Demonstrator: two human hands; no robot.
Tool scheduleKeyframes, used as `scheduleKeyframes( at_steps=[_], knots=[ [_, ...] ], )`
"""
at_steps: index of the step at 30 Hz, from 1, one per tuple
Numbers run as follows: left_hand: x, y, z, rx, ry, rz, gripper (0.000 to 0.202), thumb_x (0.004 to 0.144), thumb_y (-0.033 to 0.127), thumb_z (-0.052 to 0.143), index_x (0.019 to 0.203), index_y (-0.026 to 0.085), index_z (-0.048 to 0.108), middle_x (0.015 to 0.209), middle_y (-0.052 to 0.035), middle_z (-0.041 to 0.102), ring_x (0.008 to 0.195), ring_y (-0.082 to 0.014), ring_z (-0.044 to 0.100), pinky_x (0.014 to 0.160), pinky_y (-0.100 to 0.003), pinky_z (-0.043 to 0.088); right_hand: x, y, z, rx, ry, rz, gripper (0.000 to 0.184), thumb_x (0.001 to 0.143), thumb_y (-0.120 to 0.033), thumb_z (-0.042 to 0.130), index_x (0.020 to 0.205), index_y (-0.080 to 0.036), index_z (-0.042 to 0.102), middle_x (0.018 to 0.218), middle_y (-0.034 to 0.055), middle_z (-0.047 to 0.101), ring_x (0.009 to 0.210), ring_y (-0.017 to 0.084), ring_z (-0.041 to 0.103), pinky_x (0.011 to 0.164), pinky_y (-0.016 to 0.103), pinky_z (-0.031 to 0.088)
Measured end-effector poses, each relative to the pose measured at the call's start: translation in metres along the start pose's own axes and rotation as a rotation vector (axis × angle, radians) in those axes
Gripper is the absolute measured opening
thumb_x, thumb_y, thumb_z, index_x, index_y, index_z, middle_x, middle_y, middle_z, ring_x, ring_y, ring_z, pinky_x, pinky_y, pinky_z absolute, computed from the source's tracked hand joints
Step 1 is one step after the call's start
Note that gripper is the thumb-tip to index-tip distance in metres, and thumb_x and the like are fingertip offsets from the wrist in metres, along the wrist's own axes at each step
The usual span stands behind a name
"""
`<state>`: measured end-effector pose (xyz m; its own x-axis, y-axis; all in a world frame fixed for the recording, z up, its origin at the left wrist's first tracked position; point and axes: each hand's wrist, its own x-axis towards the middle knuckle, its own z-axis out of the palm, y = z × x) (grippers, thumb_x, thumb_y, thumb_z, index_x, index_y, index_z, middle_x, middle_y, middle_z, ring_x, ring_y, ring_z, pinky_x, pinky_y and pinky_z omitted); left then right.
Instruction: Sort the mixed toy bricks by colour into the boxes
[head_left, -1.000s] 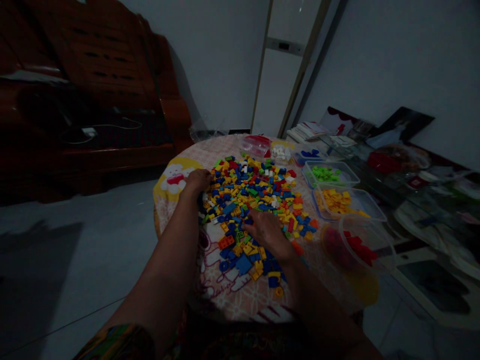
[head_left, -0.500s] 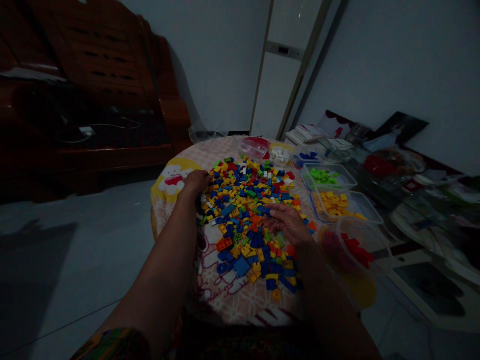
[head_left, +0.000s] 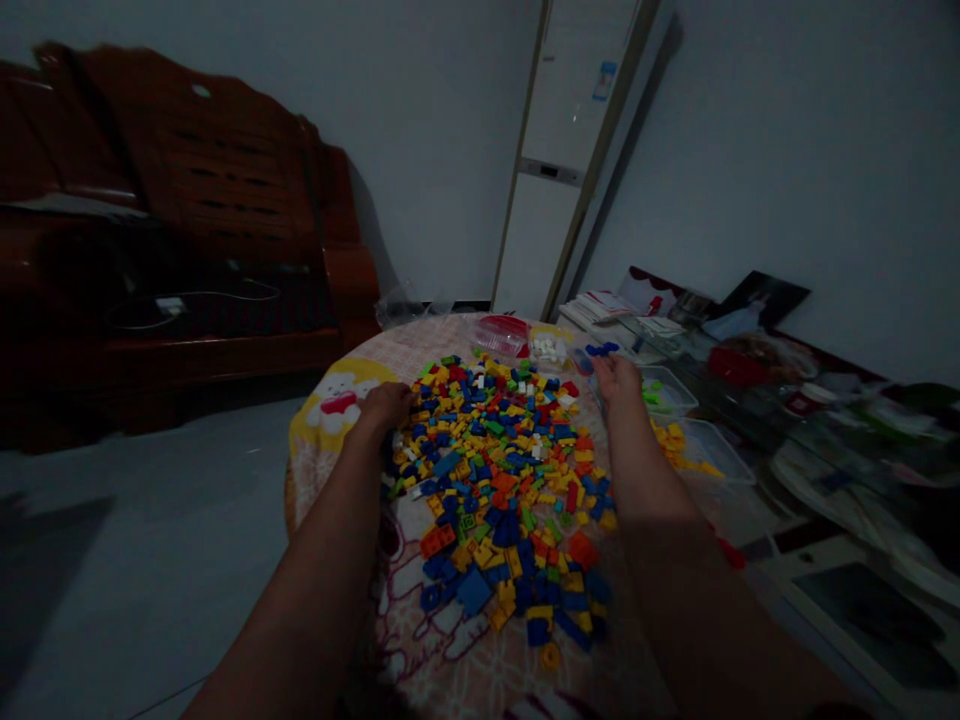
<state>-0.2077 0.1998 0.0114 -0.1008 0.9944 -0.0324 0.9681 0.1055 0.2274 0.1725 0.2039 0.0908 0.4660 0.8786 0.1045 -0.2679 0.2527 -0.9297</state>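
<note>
A heap of small plastic bricks (head_left: 502, 470) in blue, yellow, red, green and orange covers a round table with a patterned cloth (head_left: 345, 390). My left hand (head_left: 386, 405) rests at the heap's left edge, fingers curled down onto the bricks. My right hand (head_left: 619, 375) is stretched to the far right of the heap, over the clear tub of blue bricks (head_left: 600, 352). Its fingers look loosely parted; whether it holds a brick is not clear in the dim light. My right forearm hides much of the tubs on the right.
Clear tubs stand along the table's right side: green bricks (head_left: 664, 392), yellow bricks (head_left: 694, 448), white bricks (head_left: 550, 350) and a red-lidded tub (head_left: 502, 333). A dark wooden sofa (head_left: 172, 260) is at left, a white standing unit (head_left: 555, 170) behind, cluttered glass surfaces (head_left: 825, 420) at right.
My right hand has left the middle of the heap and reached far right to the blue tub. The camera has tilted up. My left hand has stayed in place.
</note>
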Motion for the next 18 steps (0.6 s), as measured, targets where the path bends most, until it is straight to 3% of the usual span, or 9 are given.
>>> scheduleKeyframes(
  at_steps=[2,4,9,12,15,18],
  knots=[
    [0.000,0.000,0.000,-0.006,0.004,0.004,0.042,0.093,0.037,0.042,0.120,0.021,0.070,0.124,-0.0117,0.069,0.114,-0.0282,0.064,0.087,-0.031,0.050,0.010,-0.005,0.005,-0.019,0.065,0.020,0.017,0.075,-0.010,0.060,0.076,-0.021,0.048,0.061,-0.0065,0.054,0.060,0.009,0.063,0.059,0.018,0.058],
    [0.000,0.000,0.000,-0.013,0.011,0.007,0.041,0.092,0.037,0.043,0.118,0.022,0.071,0.125,-0.0117,0.069,0.114,-0.0282,0.064,0.086,-0.031,0.050,0.002,-0.001,0.003,-0.048,0.103,0.043,0.020,0.073,-0.009,0.061,0.074,-0.021,0.046,0.058,-0.0078,0.052,0.055,0.007,0.062,0.056,0.016,0.056],
    [-0.004,0.003,-0.004,-0.030,-0.017,-0.017,0.043,0.094,0.038,0.042,0.123,0.023,0.069,0.128,-0.0108,0.067,0.117,-0.0286,0.062,0.087,-0.031,0.049,-0.068,0.022,-0.015,-0.140,0.020,0.135,0.015,0.068,-0.015,0.068,0.077,-0.018,0.057,0.063,-0.0009,0.066,0.055,0.013,0.067,0.053,0.023,0.058],
    [-0.007,0.005,-0.006,-0.021,-0.022,-0.016,0.044,0.094,0.038,0.042,0.125,0.021,0.068,0.130,-0.0116,0.067,0.119,-0.0280,0.061,0.091,-0.030,0.048,-0.114,0.025,-0.023,-0.280,-0.185,0.163,0.019,0.068,-0.024,0.069,0.084,-0.015,0.066,0.067,0.0023,0.071,0.052,0.013,0.066,0.046,0.021,0.054],
    [-0.006,0.005,-0.004,-0.057,-0.011,-0.024,0.044,0.093,0.038,0.045,0.126,0.019,0.068,0.131,-0.0124,0.066,0.121,-0.0293,0.060,0.094,-0.032,0.048,-0.151,0.026,-0.027,-0.475,-0.442,0.202,0.025,0.070,-0.033,0.070,0.087,-0.015,0.070,0.061,0.0002,0.069,0.044,0.011,0.059,0.040,0.020,0.046],
    [-0.006,0.005,-0.001,-0.064,0.016,-0.026,0.044,0.093,0.038,0.046,0.126,0.019,0.068,0.130,-0.0120,0.066,0.122,-0.0290,0.059,0.097,-0.033,0.046,-0.180,0.032,-0.024,-0.688,-0.612,0.246,0.023,0.072,-0.035,0.068,0.084,-0.016,0.073,0.052,-0.0027,0.063,0.039,0.011,0.052,0.039,0.022,0.041]
  ],
)
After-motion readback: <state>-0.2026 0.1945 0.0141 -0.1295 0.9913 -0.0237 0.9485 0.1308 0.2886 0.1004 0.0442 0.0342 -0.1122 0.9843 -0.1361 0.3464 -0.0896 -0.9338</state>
